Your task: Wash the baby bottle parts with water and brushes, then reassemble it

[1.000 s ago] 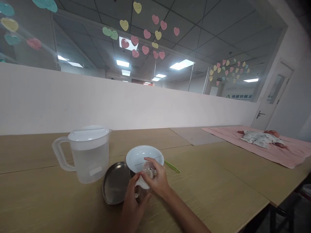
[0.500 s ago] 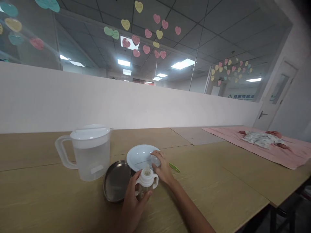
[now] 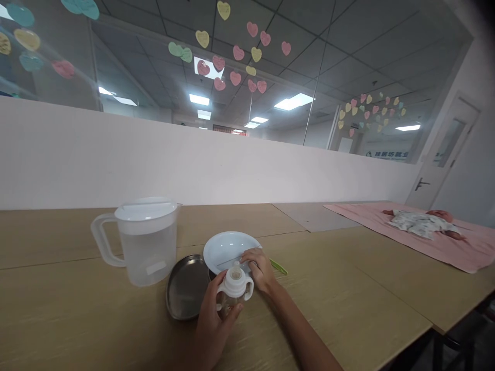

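My left hand is closed around a clear baby bottle with a white collar, two white handles and a bare teat on top. The bottle is upright, in front of the white bowl. My right hand is at the bowl's right front rim, fingers curled downward over the clear bottle cap, which is mostly hidden beneath them. A steel tray-like lid or dish lies left of the bottle. From behind my right hand sticks out a green tool, perhaps tongs.
A translucent lidded pitcher holding liquid stands at the left. Far right, a baby or baby doll in patterned clothes lies on a pink cloth. A white wall runs along the table's back; the table's right edge slants nearby.
My right hand has lifted the clear cap off the bottle, moved it right and lowered it to the bowl's rim. My left hand has kept hold of the bottle, whose teat is now bare.
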Demonstrator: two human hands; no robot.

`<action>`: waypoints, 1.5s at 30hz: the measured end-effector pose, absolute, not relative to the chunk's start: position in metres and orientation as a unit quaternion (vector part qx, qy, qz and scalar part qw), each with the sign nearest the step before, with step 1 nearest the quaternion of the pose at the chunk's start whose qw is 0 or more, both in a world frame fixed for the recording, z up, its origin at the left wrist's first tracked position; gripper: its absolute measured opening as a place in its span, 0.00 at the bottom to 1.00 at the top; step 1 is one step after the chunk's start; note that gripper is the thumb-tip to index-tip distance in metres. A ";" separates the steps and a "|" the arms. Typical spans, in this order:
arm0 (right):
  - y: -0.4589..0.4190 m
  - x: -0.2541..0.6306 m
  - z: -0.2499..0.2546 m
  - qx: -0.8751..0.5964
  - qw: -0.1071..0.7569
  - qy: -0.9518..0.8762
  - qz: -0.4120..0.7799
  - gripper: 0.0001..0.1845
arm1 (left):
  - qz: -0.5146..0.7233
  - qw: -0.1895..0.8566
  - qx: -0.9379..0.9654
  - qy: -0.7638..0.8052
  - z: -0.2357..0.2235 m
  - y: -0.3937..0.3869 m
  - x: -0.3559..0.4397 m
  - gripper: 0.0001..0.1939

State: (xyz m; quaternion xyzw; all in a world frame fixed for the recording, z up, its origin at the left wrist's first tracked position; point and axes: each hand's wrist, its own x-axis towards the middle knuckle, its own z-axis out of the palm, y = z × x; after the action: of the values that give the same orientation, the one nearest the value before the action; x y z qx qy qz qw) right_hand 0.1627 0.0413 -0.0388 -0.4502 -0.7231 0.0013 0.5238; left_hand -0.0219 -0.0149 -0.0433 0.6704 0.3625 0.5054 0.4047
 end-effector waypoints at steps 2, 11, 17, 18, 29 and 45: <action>0.036 0.160 -0.033 -0.444 0.562 -0.698 -0.021 0.16 | 0.509 0.402 0.669 0.362 -0.045 -0.014 -0.022 0.27; 0.012 0.118 -0.015 -0.371 0.467 -0.798 -0.087 0.19 | 0.492 0.425 0.663 0.372 -0.049 -0.014 -0.022 0.29; 0.008 0.118 -0.014 -0.337 0.487 -0.802 -0.075 0.15 | 0.479 0.403 0.686 0.369 -0.047 -0.013 -0.023 0.32; 0.007 0.119 -0.014 -0.330 0.492 -0.803 -0.067 0.16 | 0.478 0.402 0.689 0.368 -0.047 -0.013 -0.023 0.32; 0.008 0.124 -0.024 -0.335 0.524 -0.780 -0.069 0.30 | 0.448 0.448 0.685 0.360 -0.041 -0.012 -0.025 0.34; 0.014 0.152 -0.012 -0.383 0.541 -0.747 -0.052 0.25 | 0.465 0.473 0.672 0.328 -0.048 -0.007 -0.024 0.31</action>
State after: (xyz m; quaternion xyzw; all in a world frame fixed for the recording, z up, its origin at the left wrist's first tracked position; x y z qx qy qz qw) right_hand 0.1516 0.0136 -0.0122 -0.3828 -0.7472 -0.0523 0.5408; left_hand -0.0244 -0.0075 -0.0483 0.6723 0.3277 0.4653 0.4734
